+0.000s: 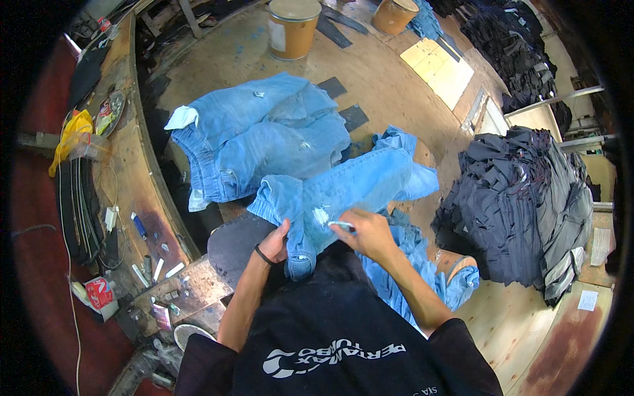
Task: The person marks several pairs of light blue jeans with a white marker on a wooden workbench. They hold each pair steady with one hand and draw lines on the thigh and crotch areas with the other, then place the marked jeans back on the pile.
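Note:
A pair of light-blue jeans lies in front of me, its nearer end close to my body. My left hand grips the near edge of the denim, thumb on top and the other fingers partly hidden. In my right hand a short whitish stick is pinched, its tip at a frayed white patch on the leg. Whether it is chalk or a small tool I cannot tell. Just beyond, a thick pile of blue jeans with elastic waistbands is stacked.
Dark garments are heaped on the right. A wooden bench at left carries a blue marker and white sticks. Drums stand at the back. More blue denim hangs beside my right arm.

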### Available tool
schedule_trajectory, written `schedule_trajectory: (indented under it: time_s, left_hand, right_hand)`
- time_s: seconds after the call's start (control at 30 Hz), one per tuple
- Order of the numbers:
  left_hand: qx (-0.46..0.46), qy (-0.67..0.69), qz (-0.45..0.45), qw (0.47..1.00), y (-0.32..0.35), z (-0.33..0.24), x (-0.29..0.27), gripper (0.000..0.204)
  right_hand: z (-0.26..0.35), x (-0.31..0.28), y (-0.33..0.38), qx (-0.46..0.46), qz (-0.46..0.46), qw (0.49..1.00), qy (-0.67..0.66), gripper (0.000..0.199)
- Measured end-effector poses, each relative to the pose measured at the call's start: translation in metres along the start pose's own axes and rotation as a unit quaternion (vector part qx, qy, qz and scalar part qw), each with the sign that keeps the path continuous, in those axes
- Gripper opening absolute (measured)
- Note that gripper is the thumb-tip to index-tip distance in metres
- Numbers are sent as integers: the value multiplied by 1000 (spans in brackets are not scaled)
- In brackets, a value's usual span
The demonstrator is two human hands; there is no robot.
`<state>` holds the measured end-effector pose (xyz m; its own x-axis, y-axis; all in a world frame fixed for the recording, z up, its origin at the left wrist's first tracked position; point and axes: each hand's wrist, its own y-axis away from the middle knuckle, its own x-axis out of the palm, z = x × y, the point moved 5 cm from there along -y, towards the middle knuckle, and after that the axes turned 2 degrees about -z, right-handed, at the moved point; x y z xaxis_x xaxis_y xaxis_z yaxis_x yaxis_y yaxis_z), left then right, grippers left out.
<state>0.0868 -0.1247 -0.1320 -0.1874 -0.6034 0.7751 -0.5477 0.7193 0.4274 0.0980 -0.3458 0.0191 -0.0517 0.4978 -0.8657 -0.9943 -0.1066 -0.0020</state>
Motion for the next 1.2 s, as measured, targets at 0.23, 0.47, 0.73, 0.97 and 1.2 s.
schedule_trajectory:
  time_s: [0.23, 0.47, 0.73, 0.97, 1.2]
  left_hand:
    - [3, -12, 6, 1000, 0, -4, 5, 98]
    - [28, 2, 23, 999, 0, -6, 10, 98]
    - [31, -13, -16, 999, 1, -7, 9, 100]
    - [35, -4, 1, 999, 1, -7, 12, 100]
    - [38, 4, -13, 999, 3, -2, 7, 99]
  right_hand:
    - [3, 4, 3, -9, 33, 999, -19, 27]
    - [-1, -2, 4, 8, -41, 999, 1, 29]
    - [-1, -5, -7, 54, -77, 995, 21, 27]
    - [-5, 7, -30, 41, -18, 999, -32, 28]
    - [-13, -2, -24, 53, -105, 993, -26, 18]
